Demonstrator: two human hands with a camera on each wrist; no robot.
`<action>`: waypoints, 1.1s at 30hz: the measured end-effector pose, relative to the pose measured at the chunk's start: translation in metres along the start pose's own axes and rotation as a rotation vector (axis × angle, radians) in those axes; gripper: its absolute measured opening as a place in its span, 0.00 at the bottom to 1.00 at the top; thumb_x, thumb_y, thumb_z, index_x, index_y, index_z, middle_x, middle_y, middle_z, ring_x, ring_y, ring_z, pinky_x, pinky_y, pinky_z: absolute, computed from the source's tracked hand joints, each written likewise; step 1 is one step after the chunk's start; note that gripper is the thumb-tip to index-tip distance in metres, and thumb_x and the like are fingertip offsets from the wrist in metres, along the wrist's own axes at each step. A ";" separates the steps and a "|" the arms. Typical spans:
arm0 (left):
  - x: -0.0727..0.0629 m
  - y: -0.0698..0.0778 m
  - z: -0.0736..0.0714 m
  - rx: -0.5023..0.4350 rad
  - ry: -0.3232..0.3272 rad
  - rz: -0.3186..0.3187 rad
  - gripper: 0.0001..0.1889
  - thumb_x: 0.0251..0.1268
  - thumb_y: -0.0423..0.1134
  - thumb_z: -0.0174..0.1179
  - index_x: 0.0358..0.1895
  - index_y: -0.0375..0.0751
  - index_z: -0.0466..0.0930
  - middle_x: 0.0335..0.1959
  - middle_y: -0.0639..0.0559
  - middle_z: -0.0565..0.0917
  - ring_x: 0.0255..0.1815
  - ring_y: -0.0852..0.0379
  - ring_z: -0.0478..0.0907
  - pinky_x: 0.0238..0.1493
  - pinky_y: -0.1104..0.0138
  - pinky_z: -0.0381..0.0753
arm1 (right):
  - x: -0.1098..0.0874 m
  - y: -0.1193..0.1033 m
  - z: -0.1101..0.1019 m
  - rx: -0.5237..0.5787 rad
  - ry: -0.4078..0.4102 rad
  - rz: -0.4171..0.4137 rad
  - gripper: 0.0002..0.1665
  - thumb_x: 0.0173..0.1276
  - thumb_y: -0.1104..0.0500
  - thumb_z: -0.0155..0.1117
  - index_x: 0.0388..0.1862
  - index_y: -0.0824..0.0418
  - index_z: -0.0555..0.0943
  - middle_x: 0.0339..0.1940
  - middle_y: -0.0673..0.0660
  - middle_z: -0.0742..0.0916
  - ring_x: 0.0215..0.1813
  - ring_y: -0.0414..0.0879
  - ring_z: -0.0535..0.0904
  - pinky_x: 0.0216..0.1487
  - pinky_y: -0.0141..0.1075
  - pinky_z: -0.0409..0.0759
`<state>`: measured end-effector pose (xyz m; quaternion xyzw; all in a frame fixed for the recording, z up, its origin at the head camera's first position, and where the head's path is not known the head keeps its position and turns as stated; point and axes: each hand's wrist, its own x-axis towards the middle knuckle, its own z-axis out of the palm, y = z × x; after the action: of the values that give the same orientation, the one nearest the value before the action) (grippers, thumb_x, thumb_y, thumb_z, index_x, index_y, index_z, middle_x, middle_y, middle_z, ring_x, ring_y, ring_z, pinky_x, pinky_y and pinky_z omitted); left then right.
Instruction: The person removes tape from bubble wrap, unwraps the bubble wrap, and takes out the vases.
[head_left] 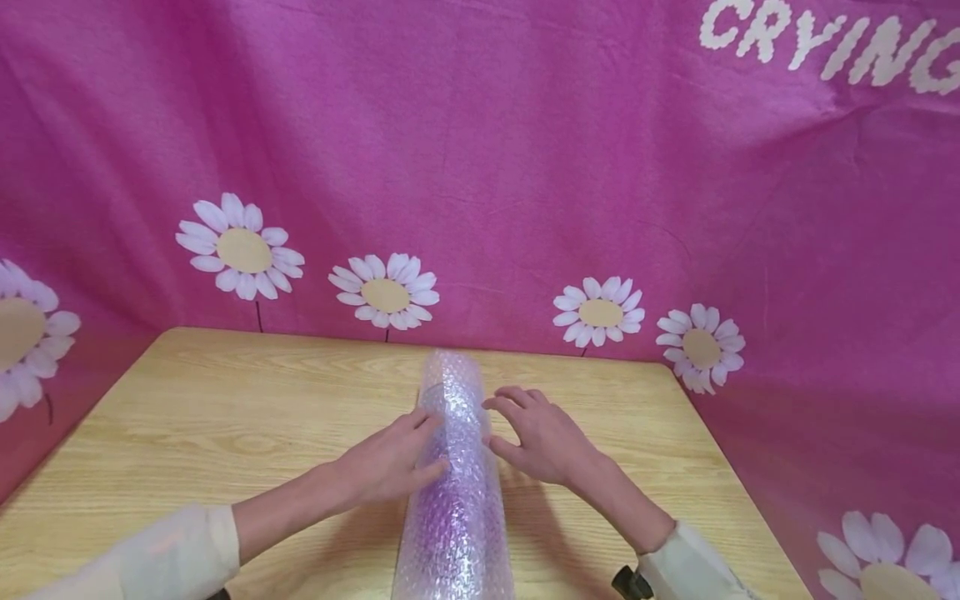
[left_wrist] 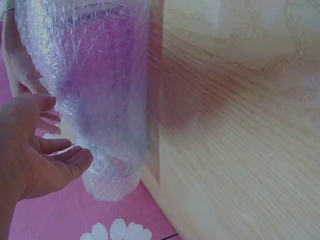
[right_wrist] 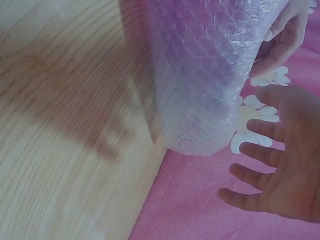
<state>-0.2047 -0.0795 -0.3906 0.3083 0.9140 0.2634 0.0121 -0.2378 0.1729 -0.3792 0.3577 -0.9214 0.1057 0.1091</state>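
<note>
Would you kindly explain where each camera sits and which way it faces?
Head: on the head, facing forward and down at the bubble-wrapped bundle, table and backdrop; left hand, right hand and forearms show.
Left wrist: worn there, facing the bundle's left side; left hand near, right hand beyond.
Right wrist: worn there, facing the bundle's right side; right hand near, left hand beyond.
Both wrist views share bundle and table.

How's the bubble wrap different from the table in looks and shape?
The bubble wrap is see-through and shiny with a purple tint; the table is pale, wood-grained and duller. The bubble wrap is bumpy and rounded, the table flat. The bubble wrap is long and narrow, the table far broader. Both run past the head view's bottom edge.
</note>
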 end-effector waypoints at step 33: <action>0.003 -0.006 0.014 -0.021 0.035 0.065 0.25 0.69 0.43 0.61 0.61 0.27 0.77 0.59 0.37 0.77 0.61 0.43 0.75 0.62 0.53 0.77 | -0.001 -0.020 0.000 0.177 -0.144 0.043 0.20 0.73 0.51 0.61 0.57 0.61 0.80 0.53 0.58 0.85 0.49 0.47 0.83 0.51 0.43 0.84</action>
<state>-0.2075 -0.0754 -0.4055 0.3330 0.9007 0.2788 -0.0094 -0.2236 0.1591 -0.3767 0.3530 -0.9213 0.1631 0.0082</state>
